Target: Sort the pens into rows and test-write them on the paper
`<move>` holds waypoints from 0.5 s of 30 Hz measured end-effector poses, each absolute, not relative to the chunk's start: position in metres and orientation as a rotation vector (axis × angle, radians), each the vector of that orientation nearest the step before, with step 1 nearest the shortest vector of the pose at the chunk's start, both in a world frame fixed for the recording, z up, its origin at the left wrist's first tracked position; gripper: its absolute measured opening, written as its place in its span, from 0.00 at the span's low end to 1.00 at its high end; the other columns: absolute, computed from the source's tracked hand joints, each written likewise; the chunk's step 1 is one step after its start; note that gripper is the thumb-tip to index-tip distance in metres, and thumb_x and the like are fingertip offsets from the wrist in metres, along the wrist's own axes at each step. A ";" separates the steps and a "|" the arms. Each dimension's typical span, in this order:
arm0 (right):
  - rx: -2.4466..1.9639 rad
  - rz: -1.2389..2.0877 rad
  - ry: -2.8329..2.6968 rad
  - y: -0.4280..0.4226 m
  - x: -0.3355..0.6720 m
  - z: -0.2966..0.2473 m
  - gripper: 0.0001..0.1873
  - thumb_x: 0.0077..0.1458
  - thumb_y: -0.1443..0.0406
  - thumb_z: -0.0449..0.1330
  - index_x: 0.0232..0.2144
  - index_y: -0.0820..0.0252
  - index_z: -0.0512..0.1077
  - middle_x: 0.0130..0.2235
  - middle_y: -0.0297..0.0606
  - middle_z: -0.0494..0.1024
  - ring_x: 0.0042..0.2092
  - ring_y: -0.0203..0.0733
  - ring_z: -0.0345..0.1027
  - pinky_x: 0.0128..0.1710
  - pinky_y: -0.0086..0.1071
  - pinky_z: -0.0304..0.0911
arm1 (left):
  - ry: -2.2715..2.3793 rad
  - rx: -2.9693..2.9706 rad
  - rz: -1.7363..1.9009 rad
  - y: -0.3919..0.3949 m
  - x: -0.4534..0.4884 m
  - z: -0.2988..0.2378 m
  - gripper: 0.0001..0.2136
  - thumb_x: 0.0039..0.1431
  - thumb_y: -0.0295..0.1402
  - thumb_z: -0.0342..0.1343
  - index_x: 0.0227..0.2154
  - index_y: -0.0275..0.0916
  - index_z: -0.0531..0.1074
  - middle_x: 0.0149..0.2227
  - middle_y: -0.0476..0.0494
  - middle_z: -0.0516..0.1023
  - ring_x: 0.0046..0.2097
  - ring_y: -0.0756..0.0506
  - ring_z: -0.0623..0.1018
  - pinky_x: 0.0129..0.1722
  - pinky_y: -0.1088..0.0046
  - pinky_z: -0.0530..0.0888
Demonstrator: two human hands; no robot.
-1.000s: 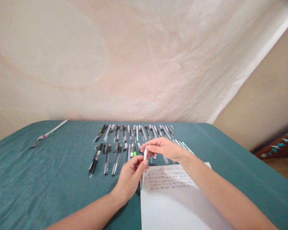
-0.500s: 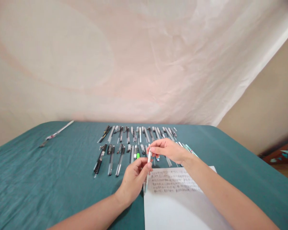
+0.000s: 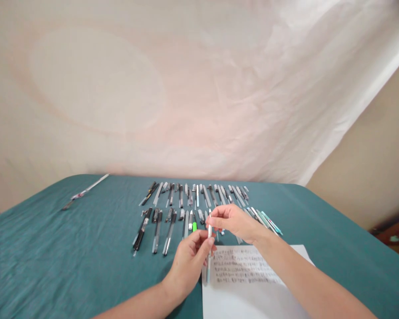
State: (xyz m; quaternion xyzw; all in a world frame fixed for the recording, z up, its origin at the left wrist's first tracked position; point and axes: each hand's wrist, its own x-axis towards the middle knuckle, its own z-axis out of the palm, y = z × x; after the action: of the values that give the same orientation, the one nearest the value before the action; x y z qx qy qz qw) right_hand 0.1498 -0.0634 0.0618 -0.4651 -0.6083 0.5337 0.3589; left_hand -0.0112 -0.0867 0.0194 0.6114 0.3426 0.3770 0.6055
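A slim pen, white at the top and pale blue-green lower down [image 3: 209, 274], stands nearly upright over the left edge of a sheet of paper [image 3: 246, 301]. My left hand [image 3: 189, 261] closes around its middle with thumb and fingers. Higher up, the fingertips of my right hand [image 3: 237, 221] pinch the pen's upper end. Rows of dark handwriting cover the upper part of the sheet, partly hidden by my right forearm. Just beyond the fingers, a pen with a bright green part [image 3: 194, 226] lies among the others.
Several pens and loose caps lie in two rows across the green tablecloth [image 3: 96, 257]. Black pens [image 3: 141, 230] are at the near row's left end, pale green ones [image 3: 269, 221] at its right. A long thin white item [image 3: 91, 186] lies far left. Behind hangs a pale cloth [image 3: 199, 88].
The whole view has shifted, so the table, pens and paper appear lower and slightly to the right. Both hands keep hold of the same pen in nearly the same pose.
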 end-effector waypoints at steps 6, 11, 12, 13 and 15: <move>-1.286 0.802 -1.832 -0.077 0.150 0.087 0.13 0.55 0.61 0.50 0.40 0.60 0.66 0.30 0.35 0.73 0.30 0.33 0.65 0.29 0.26 0.60 | 0.808 1.355 0.918 -0.085 -0.011 0.019 0.12 0.55 0.41 0.47 0.34 0.37 0.64 0.25 0.52 0.67 0.21 0.55 0.64 0.19 0.80 0.64; -1.257 0.274 -2.450 -0.105 0.147 0.096 0.16 0.55 0.71 0.47 0.44 0.56 0.67 0.37 0.36 0.74 0.38 0.37 0.66 0.39 0.30 0.59 | 0.822 1.444 0.912 -0.084 -0.011 0.019 0.11 0.53 0.40 0.50 0.32 0.36 0.65 0.24 0.53 0.66 0.22 0.54 0.64 0.20 0.81 0.64; -1.277 0.188 -2.510 -0.110 0.145 0.092 0.16 0.54 0.72 0.47 0.44 0.58 0.66 0.37 0.38 0.74 0.38 0.39 0.66 0.39 0.31 0.59 | 0.830 1.466 0.917 -0.083 -0.011 0.019 0.10 0.52 0.39 0.51 0.31 0.36 0.66 0.24 0.52 0.67 0.23 0.54 0.65 0.22 0.81 0.64; -1.307 0.104 -2.541 -0.114 0.143 0.086 0.16 0.54 0.72 0.48 0.45 0.60 0.65 0.37 0.40 0.74 0.38 0.40 0.66 0.38 0.32 0.59 | 0.835 1.486 0.921 -0.083 -0.011 0.019 0.10 0.52 0.39 0.52 0.31 0.36 0.66 0.25 0.52 0.68 0.25 0.54 0.66 0.23 0.81 0.64; -1.359 -0.039 -2.543 -0.121 0.141 0.073 0.15 0.54 0.72 0.49 0.44 0.64 0.64 0.36 0.42 0.73 0.39 0.42 0.66 0.38 0.33 0.59 | 0.830 1.532 0.906 -0.083 -0.010 0.019 0.10 0.52 0.38 0.52 0.31 0.36 0.66 0.27 0.50 0.70 0.27 0.53 0.67 0.26 0.80 0.65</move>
State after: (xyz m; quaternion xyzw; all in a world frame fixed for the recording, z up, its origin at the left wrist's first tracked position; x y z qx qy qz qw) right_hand 0.1413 -0.1211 0.0734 -0.4674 -0.8745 -0.0133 0.1286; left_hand -0.0097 -0.0829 0.0187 0.6487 0.3516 0.3835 0.5554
